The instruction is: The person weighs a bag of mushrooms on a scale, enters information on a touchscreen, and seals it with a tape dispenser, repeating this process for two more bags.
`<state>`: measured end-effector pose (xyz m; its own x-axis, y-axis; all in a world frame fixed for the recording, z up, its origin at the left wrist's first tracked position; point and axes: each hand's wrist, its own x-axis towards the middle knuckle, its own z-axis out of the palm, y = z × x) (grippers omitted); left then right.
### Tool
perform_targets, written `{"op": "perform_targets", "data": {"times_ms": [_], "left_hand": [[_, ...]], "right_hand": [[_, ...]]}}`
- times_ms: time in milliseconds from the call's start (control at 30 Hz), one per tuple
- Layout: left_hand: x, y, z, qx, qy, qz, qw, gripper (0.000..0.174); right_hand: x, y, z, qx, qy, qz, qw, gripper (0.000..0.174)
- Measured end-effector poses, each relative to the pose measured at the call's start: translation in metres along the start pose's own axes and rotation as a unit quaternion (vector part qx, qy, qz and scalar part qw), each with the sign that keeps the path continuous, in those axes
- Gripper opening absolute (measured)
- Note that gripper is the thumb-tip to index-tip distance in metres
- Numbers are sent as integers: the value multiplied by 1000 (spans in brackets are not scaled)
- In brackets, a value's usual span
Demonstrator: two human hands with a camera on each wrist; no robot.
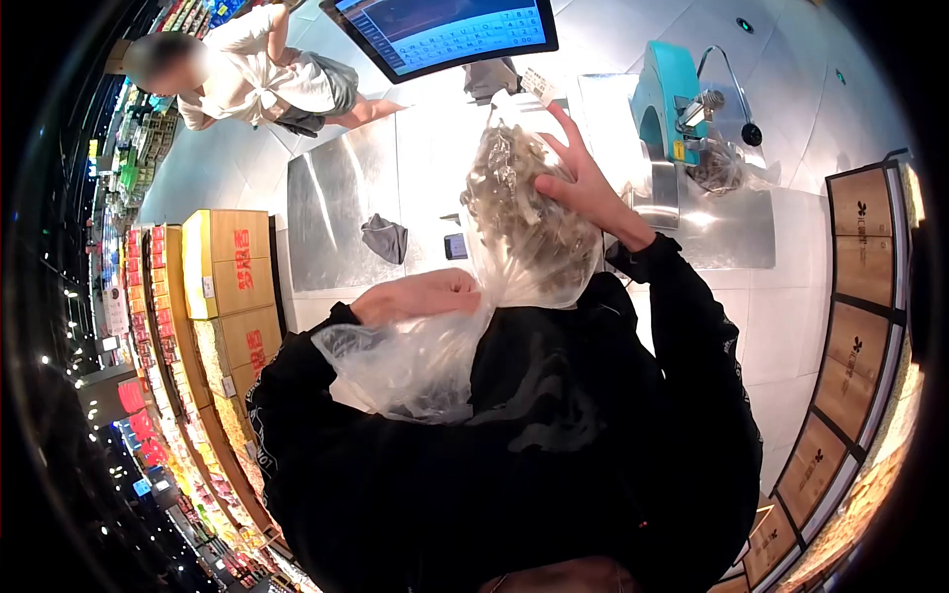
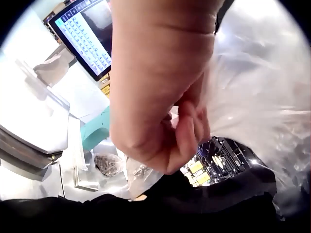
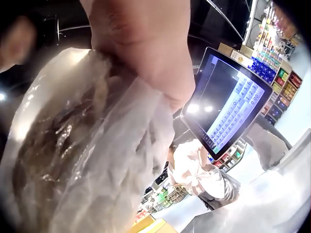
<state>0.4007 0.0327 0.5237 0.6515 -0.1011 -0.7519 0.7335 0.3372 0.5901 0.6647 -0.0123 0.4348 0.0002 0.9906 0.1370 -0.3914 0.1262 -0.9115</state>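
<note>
A clear plastic bag (image 1: 534,222) filled with pale brownish pieces hangs in front of the black-sleeved body. My left hand (image 1: 420,295) grips gathered plastic beside its lower end, fingers curled in the left wrist view (image 2: 187,126). Loose, milky plastic (image 1: 410,371) drapes below that fist. Against the bag's right side rests my right hand (image 1: 593,193), its thumb on the plastic and its index finger stretched upward. A small printed label (image 1: 539,87) is at that fingertip. In the right wrist view the bag (image 3: 97,160) hides the right fingertips.
A touchscreen (image 1: 455,35) stands beyond the metal counter (image 1: 341,217). Grey cloth (image 1: 384,239) and a phone-like device (image 1: 455,246) lie to the left. At right are a teal machine (image 1: 664,99) and another filled bag (image 1: 720,168). Boxes (image 1: 237,262) and a person (image 1: 267,74) are left.
</note>
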Motion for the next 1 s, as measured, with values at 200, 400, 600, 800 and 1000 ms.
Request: {"op": "perform_targets", "data": {"times_ms": [200, 400, 600, 800, 1000], "left_hand": [[6, 20, 3, 73, 91, 124, 985, 18], [25, -5, -5, 549, 347, 210, 730, 11], [25, -7, -13, 796, 343, 153, 474, 11], [21, 1, -19, 614, 419, 141, 655, 14], [13, 27, -5, 666, 208, 341, 630, 35]], "right_hand": [[-7, 5, -8, -1, 47, 30, 998, 108], [-5, 24, -8, 34, 64, 24, 997, 107], [-6, 45, -2, -12, 136, 238, 962, 95], [-12, 87, -15, 208, 31, 264, 941, 47], [-51, 88, -32, 349, -123, 398, 839, 53]]}}
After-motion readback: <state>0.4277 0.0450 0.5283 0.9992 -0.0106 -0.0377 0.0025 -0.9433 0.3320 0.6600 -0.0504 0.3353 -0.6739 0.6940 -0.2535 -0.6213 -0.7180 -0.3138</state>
